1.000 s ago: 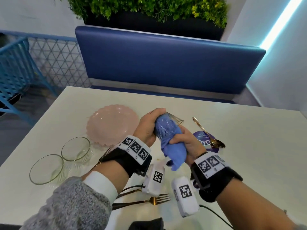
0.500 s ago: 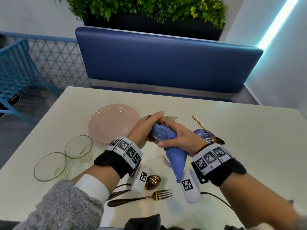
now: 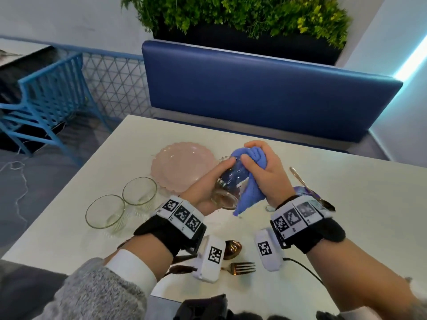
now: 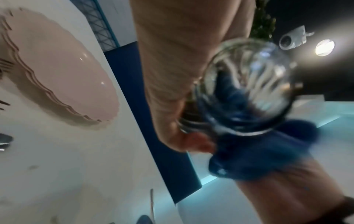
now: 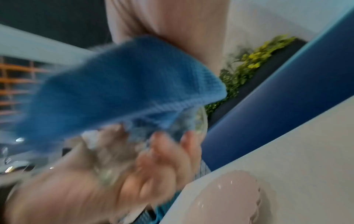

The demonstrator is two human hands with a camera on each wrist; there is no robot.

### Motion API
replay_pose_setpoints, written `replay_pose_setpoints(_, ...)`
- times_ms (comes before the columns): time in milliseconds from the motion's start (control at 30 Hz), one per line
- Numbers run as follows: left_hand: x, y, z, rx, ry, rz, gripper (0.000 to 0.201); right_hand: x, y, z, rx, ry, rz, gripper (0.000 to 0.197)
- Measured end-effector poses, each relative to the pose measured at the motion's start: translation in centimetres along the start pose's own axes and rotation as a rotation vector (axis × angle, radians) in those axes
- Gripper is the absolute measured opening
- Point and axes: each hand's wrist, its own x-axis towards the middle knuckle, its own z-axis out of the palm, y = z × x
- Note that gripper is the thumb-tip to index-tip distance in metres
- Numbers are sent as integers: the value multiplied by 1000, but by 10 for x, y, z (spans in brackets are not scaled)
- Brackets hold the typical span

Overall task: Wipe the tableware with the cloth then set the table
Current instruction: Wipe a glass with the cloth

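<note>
My left hand (image 3: 209, 181) grips a clear drinking glass (image 3: 225, 189) above the middle of the white table (image 3: 358, 215), its base towards me and its mouth tilted away. My right hand (image 3: 261, 168) clutches a blue cloth (image 3: 250, 195) that is stuffed into the glass mouth and trails down beside it. From the left wrist the ribbed glass (image 4: 247, 84) shows with the cloth (image 4: 254, 153) below it. The right wrist view is blurred; the cloth (image 5: 118, 89) covers the glass (image 5: 145, 145).
A pink scalloped plate (image 3: 182, 166) lies left of the hands, with two empty glass bowls (image 3: 105, 211) (image 3: 139, 191) nearer the left edge. A gold fork (image 3: 239, 267) and spoon (image 3: 231, 249) lie in front, another spoon (image 3: 300, 179) at the right. A blue bench (image 3: 254, 98) stands behind.
The glass has turned so its mouth now points away from me. My right hand rose over the mouth with the cloth bunched in it. The view has shifted right.
</note>
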Motion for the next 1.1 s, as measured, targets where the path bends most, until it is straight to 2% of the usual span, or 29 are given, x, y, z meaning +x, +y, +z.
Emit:
replay_pose_setpoints(67,1,0,3,17,129,161,37,-9,5,23,-4,108,-14,28)
replay_pose_setpoints(100,1,0,3,3,214,240,51,-15,4,35,49,126,16,34)
replay_pose_setpoints(133,2,-1,2,21,330,324,65,-21,5,45,142,125,83,43)
replay_pose_setpoints(167,2,-1,2,80,449,438,69,-27,5,55,249,110,170,54)
replay_pose_setpoints(200,-1,0,1,190,565,569,65,-29,3,61,352,91,270,64)
replay_pose_setpoints(267,-6,-1,-3,389,618,719,60,-27,-1,63,541,30,478,60)
replay_pose_setpoints(333,-13,-3,-10,463,589,751,63,-22,-3,64,709,-85,614,57)
replay_pose_setpoints(367,-15,-3,-15,503,612,757,64,-21,-4,66,747,-112,653,60)
replay_pose_setpoints(433,-18,3,-31,562,667,743,70,-22,-3,72,744,-169,723,55)
replay_pose_setpoints(533,-24,25,-60,580,730,679,80,-25,2,76,751,-250,730,47)
replay_pose_setpoints(633,-36,63,-101,558,723,610,88,-18,7,74,740,-199,673,48)
replay_pose_setpoints(733,-58,107,-154,545,717,535,82,-11,16,71,641,-183,574,55)
replay_pose_setpoints(800,-71,121,-192,611,761,491,81,-10,23,67,607,-188,524,52)
replay_pose_setpoints(933,-85,112,-263,723,907,388,79,-5,26,70,549,-216,460,53)
replay_pose_setpoints(1100,-79,79,-302,726,881,295,76,-2,32,75,520,-235,462,45)
